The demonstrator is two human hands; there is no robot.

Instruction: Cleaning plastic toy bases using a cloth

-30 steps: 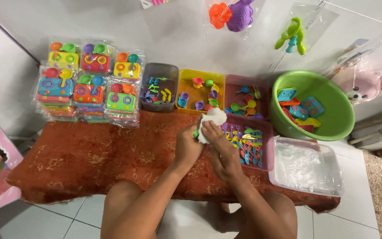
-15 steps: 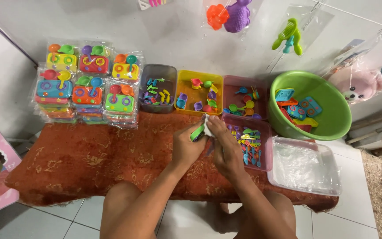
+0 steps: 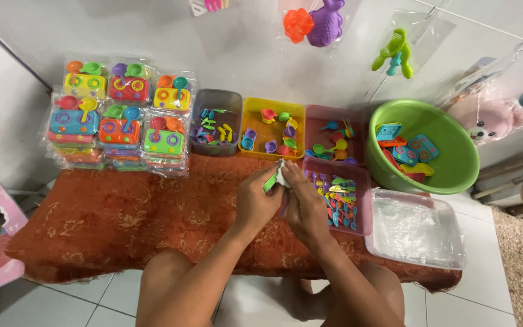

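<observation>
My left hand (image 3: 255, 197) grips a small green plastic toy piece (image 3: 270, 180) over the rust-red cushion (image 3: 122, 218). My right hand (image 3: 305, 203) presses a crumpled white cloth (image 3: 281, 175) against that piece; most of the cloth is hidden between my fingers. Both hands meet just left of a pink box (image 3: 364, 200) of small coloured toy utensils.
Along the wall stand stacks of bagged toy stove sets (image 3: 119, 121), a grey box (image 3: 216, 100), a yellow box (image 3: 254, 118) of toy cups, another pink box (image 3: 322, 115) and a green basin (image 3: 455, 157) of toy stoves. A clear tub of plastic bags (image 3: 416, 230) sits at right. Bagged toys hang above.
The white cloth, bunched up high a second ago, is now folded down small between my hands. Both hands dropped slightly and the green piece shows more.
</observation>
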